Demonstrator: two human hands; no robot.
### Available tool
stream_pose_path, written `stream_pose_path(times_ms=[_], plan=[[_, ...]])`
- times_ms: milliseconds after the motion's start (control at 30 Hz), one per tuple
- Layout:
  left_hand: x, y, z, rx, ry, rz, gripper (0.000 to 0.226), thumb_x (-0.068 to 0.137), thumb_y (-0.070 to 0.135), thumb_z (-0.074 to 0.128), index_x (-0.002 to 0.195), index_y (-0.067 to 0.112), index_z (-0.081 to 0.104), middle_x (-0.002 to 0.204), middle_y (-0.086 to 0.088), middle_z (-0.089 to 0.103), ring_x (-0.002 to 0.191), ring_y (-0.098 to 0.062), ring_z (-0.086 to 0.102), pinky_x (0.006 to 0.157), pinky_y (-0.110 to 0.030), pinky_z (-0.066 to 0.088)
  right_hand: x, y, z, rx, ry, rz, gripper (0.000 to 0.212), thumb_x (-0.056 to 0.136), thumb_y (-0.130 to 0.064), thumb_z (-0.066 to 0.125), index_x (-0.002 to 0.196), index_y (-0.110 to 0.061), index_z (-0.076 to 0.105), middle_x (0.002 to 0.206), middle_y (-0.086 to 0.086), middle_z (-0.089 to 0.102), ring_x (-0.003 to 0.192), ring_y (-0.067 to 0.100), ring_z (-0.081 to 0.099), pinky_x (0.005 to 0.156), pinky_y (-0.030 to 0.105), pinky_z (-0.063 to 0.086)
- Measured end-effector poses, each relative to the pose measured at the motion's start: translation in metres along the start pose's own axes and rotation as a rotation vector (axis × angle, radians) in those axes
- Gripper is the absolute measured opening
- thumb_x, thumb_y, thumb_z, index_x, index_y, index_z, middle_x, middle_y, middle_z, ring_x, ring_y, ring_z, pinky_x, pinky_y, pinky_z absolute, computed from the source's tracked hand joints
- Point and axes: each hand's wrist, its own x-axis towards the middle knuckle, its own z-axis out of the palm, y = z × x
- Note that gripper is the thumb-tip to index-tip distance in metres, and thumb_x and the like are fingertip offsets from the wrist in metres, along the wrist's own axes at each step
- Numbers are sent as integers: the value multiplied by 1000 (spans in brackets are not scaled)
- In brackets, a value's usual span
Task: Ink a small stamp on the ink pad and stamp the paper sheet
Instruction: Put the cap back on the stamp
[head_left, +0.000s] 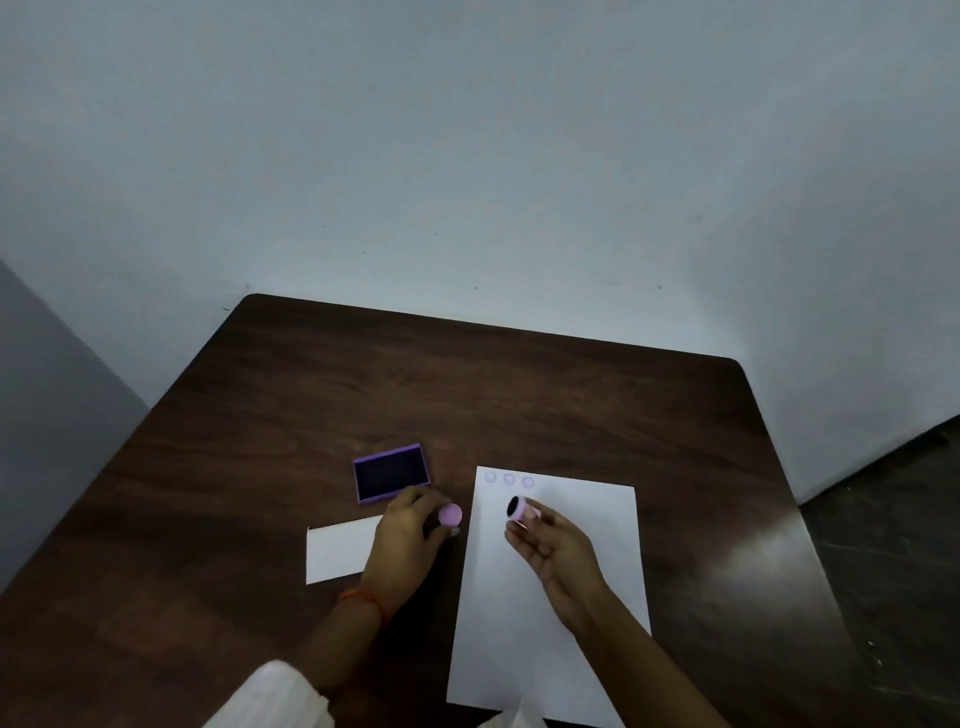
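Observation:
My right hand (553, 548) holds a small pink stamp (521, 508) above the white paper sheet (545, 639), its dark inked face tilted up and to the left. Three faint purple round prints (509, 479) sit in a row at the sheet's top left. My left hand (408, 538) holds a round pink cap (450, 515) between the fingertips, just left of the sheet. The open purple ink pad (391, 473) lies on the table directly beyond my left hand.
A dark brown wooden table (467, 395) stands against a pale wall. A smaller white paper piece (340, 553) lies left of my left wrist. Dark floor shows past the table's right edge.

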Motion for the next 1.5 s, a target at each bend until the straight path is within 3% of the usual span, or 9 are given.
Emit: stream_pose_path(times_ms=[167,333,533,667,867,1133,1233,1333,1500], plan=[[-4,16,-10,-96,70,12,22,83,16,68,105,13,69,110,-5,71,101,-18,64,87,-14,38,-9,-8,36,-501,-14,-225,12,80,-21,70,92,-22,66,103,3,68,94,21,66,83,29,58],[-8,22,-18,-184,116,23,21,81,15,70,102,19,69,92,15,64,77,9,54,68,8,35,-14,-4,50,-719,-26,-475,22,78,-20,72,99,-13,68,89,-5,64,70,-1,61,53,-2,45],[-12,18,-23,-326,86,15,24,74,18,77,89,34,69,82,25,67,83,2,65,71,-1,47,-16,-3,50,-765,-68,-470,19,80,-20,70,97,-12,68,90,-3,66,82,14,67,57,0,48],[-16,19,-24,-422,66,-14,34,73,16,78,79,47,66,76,33,69,85,9,64,67,3,44,-18,-5,50,-820,-64,-459,23,80,-23,70,101,-12,67,92,-3,64,77,6,60,56,-1,46],[-17,16,-25,-533,35,-97,21,72,18,79,82,36,72,84,26,73,83,2,67,66,0,47,-20,-8,50,-864,-65,-434,26,80,-26,70,102,-12,67,97,2,67,81,9,59,62,2,45],[-13,16,-31,-578,47,-148,20,67,22,83,85,27,74,85,14,75,82,0,67,65,-2,49,-18,-18,50,-897,-141,-417,33,80,-25,70,106,-7,66,108,13,69,98,25,64,92,41,54],[-14,18,-33,-600,45,-131,18,68,20,82,82,28,75,84,16,75,83,-1,67,67,-3,50,-17,-18,49,-831,-166,-364,30,79,-27,70,101,-7,68,100,12,73,86,22,71,85,35,58],[-15,18,-36,-601,24,-139,19,69,19,82,86,24,74,86,7,76,85,-11,70,81,-22,56,-18,-16,50,-786,-165,-298,31,81,-34,66,98,-8,69,84,6,74,70,14,72,70,21,58],[-16,20,-39,-625,15,-153,19,70,18,81,87,23,74,87,4,76,86,-12,70,83,-26,57,-16,-15,48,-732,-237,-306,22,79,-23,70,100,-19,65,97,0,69,83,15,71,72,19,58]])
